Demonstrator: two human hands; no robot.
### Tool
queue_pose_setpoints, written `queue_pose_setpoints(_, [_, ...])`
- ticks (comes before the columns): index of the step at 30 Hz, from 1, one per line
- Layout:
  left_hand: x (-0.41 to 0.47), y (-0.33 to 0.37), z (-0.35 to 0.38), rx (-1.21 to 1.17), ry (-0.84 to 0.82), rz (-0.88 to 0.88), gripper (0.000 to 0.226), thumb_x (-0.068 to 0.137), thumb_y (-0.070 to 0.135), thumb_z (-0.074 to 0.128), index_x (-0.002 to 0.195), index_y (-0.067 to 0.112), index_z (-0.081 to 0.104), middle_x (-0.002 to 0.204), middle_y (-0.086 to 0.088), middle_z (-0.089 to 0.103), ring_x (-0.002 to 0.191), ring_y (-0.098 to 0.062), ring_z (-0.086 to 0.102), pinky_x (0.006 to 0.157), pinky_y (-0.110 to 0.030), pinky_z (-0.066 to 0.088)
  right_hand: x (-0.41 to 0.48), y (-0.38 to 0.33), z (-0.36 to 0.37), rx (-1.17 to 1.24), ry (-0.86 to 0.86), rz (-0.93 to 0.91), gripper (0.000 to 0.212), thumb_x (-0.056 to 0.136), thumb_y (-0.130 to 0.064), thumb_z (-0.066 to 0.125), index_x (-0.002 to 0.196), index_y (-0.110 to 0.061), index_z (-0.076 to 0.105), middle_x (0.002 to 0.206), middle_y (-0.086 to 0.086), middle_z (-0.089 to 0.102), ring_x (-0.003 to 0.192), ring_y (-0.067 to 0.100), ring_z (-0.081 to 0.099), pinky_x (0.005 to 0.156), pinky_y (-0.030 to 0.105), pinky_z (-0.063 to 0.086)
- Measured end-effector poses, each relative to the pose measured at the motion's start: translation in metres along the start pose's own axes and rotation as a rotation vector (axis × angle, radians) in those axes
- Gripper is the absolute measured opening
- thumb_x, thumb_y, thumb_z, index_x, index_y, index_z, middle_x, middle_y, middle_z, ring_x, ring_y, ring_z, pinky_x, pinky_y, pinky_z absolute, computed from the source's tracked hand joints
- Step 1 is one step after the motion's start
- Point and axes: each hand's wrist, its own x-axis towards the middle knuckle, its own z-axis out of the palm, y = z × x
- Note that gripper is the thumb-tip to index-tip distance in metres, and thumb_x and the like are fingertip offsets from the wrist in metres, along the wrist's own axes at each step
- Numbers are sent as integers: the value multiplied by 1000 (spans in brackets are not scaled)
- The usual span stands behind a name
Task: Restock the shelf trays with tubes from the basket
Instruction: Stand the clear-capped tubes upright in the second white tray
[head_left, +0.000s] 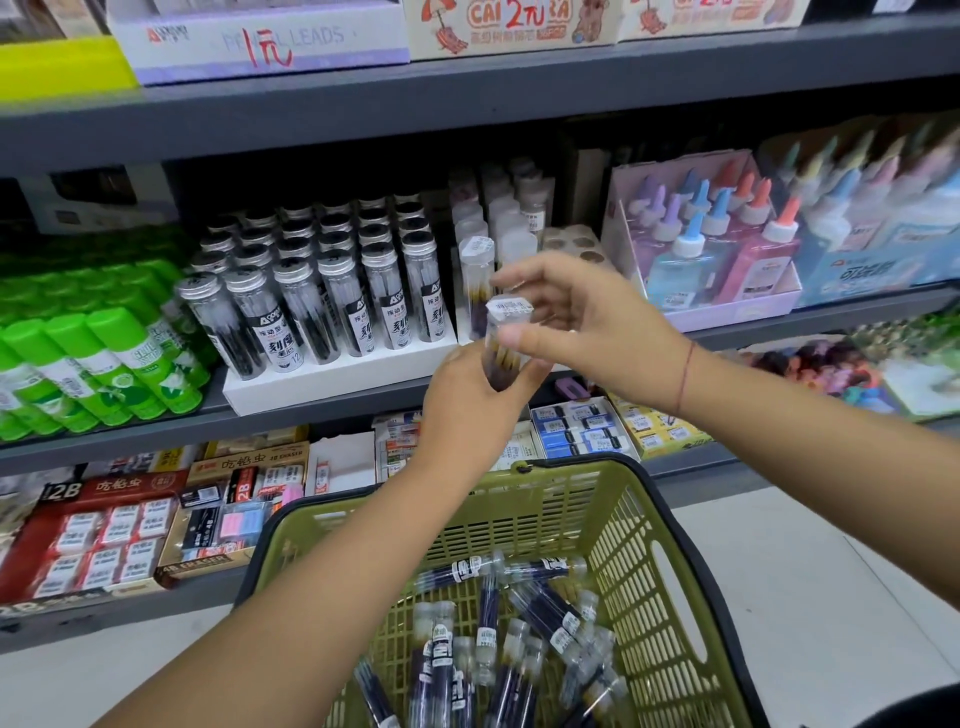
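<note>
Caution: clasping tube base in left grip, pinching cap end in right grip, hovering before shelf tray. Risking slippage while releasing either grip, knocking shelved tubes over, missing empty slots.

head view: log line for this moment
left hand: holds tube | right hand: pinches its cap | basket: more tubes | tray: empty holes
</note>
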Motion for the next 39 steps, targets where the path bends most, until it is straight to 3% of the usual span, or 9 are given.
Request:
queue_pose_setpoints(5, [-3, 3, -1, 114, -38, 66, 37, 85, 60, 57, 87, 24, 58, 88, 5, 60, 95, -21, 55, 77, -34, 42, -3, 3, -7, 4, 73, 9, 26, 85, -13, 67, 109, -19, 57, 102, 13, 67, 88, 28, 64, 82, 38, 55])
queue_pose_setpoints(9, [-2, -16, -4, 344, -107, 221, 82, 83, 74, 26, 140, 20, 49, 143, 5, 47, 135, -13, 32, 111, -31, 26, 8, 6, -48, -33, 304, 29, 19, 82, -18, 69, 93, -26, 55, 79, 3, 66, 78, 28, 63, 75, 50, 54])
queue_pose_setpoints(12, [0, -25, -2, 447, -107, 269, 81, 88, 70, 22, 146, 17, 41, 147, 4, 39, 137, -13, 25, 115, -32, 21, 22, 12, -78, -117, 463, 5, 20, 76, -31, 68, 89, -28, 53, 65, -11, 58, 67, 13, 56, 72, 46, 55])
queue_pose_setpoints(16, [2, -24, 0, 466, -93, 272, 80, 90, 70, 21, 146, 17, 41, 142, 2, 40, 135, -14, 28, 114, -33, 25, 50, 27, -85, -214, 590, 11, 27, 78, -26, 68, 99, -19, 52, 69, -14, 53, 60, 0, 49, 68, 26, 50])
queue_pose_setpoints(21, [5, -25, -2, 496, -98, 280, 76, 91, 66, 22, 146, 18, 42, 140, 4, 42, 133, -13, 28, 112, -31, 26, 82, 42, -72, -305, 576, 56, 39, 76, -31, 70, 111, -15, 60, 92, -1, 67, 88, 19, 65, 86, 33, 52])
queue_pose_setpoints(25, [7, -28, -1, 498, -85, 298, 79, 88, 66, 16, 145, 17, 44, 138, 4, 43, 131, -14, 29, 110, -30, 26, 94, 49, -67, -381, 539, 128, 32, 67, -58, 60, 98, -51, 56, 99, -7, 68, 96, 19, 64, 96, 48, 45])
queue_pose_setpoints(30, [8, -30, 0, 481, -70, 305, 79, 89, 66, 17, 144, 17, 45, 137, 3, 44, 131, -14, 29, 110, -30, 25, 99, 41, -70, -445, 420, 26, 34, 80, -28, 69, 111, -17, 63, 103, -5, 65, 96, 14, 64, 94, 26, 48])
queue_pose_setpoints(33, [7, -30, 1, 459, -70, 299, 80, 88, 67, 18, 144, 16, 45, 137, 2, 44, 131, -14, 28, 111, -30, 26, 102, 44, -68, -385, 417, 28, 31, 81, -24, 69, 111, -14, 63, 99, -6, 65, 91, 9, 63, 92, 26, 50])
queue_pose_setpoints(39, [8, -32, 1, 453, -65, 304, 79, 89, 67, 18, 144, 17, 45, 136, 3, 45, 130, -13, 28, 111, -30, 26, 108, 53, -66, -477, 483, 83, 31, 79, -40, 66, 107, -28, 63, 103, 3, 69, 99, 23, 63, 94, 38, 48])
